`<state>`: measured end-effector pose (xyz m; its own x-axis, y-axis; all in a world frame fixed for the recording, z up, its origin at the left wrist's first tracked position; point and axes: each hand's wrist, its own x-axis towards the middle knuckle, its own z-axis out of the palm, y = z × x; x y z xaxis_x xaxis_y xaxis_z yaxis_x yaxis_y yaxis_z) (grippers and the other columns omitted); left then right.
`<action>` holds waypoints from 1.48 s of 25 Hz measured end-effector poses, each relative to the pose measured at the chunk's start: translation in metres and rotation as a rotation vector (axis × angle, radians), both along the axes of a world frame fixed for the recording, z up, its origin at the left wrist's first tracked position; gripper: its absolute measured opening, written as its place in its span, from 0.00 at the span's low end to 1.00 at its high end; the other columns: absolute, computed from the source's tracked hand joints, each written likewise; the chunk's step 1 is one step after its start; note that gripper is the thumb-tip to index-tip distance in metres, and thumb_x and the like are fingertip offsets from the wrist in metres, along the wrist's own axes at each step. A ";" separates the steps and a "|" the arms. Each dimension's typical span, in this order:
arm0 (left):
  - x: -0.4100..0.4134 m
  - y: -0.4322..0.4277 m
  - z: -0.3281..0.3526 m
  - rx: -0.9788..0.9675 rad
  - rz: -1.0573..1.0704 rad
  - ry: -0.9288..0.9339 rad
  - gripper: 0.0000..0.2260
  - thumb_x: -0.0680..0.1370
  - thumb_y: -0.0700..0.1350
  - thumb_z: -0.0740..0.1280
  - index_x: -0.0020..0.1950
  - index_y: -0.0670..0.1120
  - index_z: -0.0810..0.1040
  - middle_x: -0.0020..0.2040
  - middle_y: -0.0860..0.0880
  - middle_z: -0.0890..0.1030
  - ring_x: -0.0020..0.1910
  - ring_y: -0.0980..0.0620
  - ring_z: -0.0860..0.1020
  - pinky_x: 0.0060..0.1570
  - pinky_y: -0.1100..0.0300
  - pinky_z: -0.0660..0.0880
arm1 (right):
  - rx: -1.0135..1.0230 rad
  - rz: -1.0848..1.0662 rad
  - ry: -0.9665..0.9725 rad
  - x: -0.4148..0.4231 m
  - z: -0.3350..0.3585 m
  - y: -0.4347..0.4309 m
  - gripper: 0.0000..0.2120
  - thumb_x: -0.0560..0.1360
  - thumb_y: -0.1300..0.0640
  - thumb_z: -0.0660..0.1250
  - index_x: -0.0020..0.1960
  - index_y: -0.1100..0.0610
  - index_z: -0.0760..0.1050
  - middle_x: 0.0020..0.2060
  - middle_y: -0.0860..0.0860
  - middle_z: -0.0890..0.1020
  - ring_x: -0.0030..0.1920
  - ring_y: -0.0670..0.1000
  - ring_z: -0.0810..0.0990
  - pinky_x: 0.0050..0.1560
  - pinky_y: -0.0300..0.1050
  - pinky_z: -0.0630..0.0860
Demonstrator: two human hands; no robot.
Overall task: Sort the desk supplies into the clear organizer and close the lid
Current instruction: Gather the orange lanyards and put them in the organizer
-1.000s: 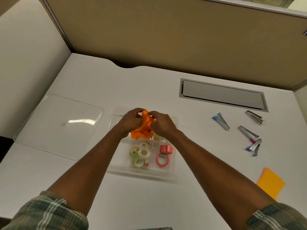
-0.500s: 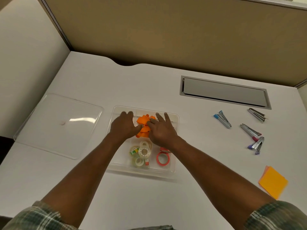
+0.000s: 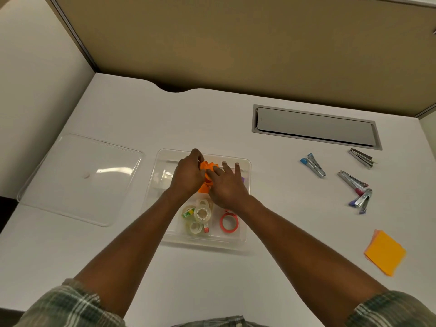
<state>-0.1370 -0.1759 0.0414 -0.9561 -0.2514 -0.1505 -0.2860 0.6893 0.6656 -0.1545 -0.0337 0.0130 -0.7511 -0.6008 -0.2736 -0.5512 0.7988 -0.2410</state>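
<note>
Head view down onto a white desk (image 3: 188, 119); a clear organizer (image 3: 205, 244) sits at its centre, lid (image 3: 80, 178) off and lying flat just to its left; the left hand (image 3: 188, 175) curls its fingers around crumpled orange paper (image 3: 207, 166) in a rear compartment; the right hand (image 3: 227, 187) presses it with straight fingers; clear tape rolls (image 3: 200, 215) and a red tape ring (image 3: 229, 223) fill front compartments, labels too small to read; small staplers (image 3: 352, 181) and an orange sticky pad (image 3: 384, 252) lie well right.
</note>
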 end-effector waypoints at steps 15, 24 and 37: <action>0.016 0.063 -0.012 -0.457 -0.258 0.030 0.17 0.75 0.48 0.65 0.61 0.41 0.75 0.55 0.39 0.75 0.51 0.39 0.76 0.47 0.49 0.73 | -0.269 -0.391 0.099 0.041 0.007 0.116 0.25 0.77 0.50 0.66 0.72 0.53 0.70 0.72 0.55 0.72 0.73 0.56 0.68 0.73 0.54 0.61; 0.027 0.182 -0.008 -0.380 -0.488 0.035 0.21 0.76 0.53 0.68 0.65 0.44 0.74 0.59 0.43 0.74 0.56 0.43 0.75 0.51 0.50 0.74 | -0.202 -0.676 0.087 0.070 -0.005 0.259 0.25 0.77 0.49 0.67 0.72 0.55 0.70 0.70 0.56 0.73 0.71 0.58 0.70 0.67 0.56 0.67; 0.040 0.322 -0.019 -0.335 -0.675 -0.138 0.21 0.76 0.55 0.67 0.67 0.47 0.73 0.61 0.46 0.72 0.59 0.45 0.73 0.54 0.52 0.72 | -0.223 -0.912 -0.026 0.050 -0.012 0.407 0.29 0.77 0.49 0.66 0.76 0.52 0.63 0.66 0.60 0.70 0.61 0.65 0.76 0.58 0.54 0.74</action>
